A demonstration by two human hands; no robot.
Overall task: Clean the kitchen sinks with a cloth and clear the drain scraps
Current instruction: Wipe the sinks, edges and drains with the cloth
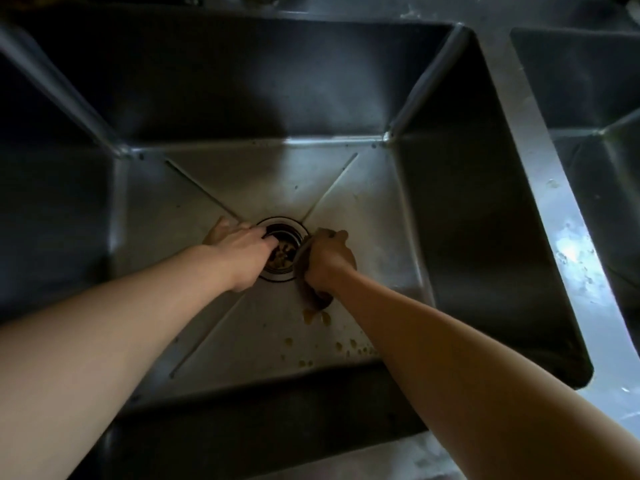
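A deep steel sink [346, 209] fills the view, with a round drain [282, 249] in the middle of its floor. Yellowish food scraps [282, 259] lie in the drain basket. My left hand [242, 252] reaches in from the left, and its fingertips dip into the drain's left edge; what they touch is hidden. My right hand [327, 259] grips a brownish cloth [313, 296] just right of the drain, pressed against the sink floor. Yellow scraps and droplets [317, 317] dot the floor below the cloth.
A second sink basin [588, 98] lies to the right, behind a wet steel divider [540, 188]. The near rim [381, 459] of the counter runs along the bottom. More small yellow bits [349, 346] sit near the front wall.
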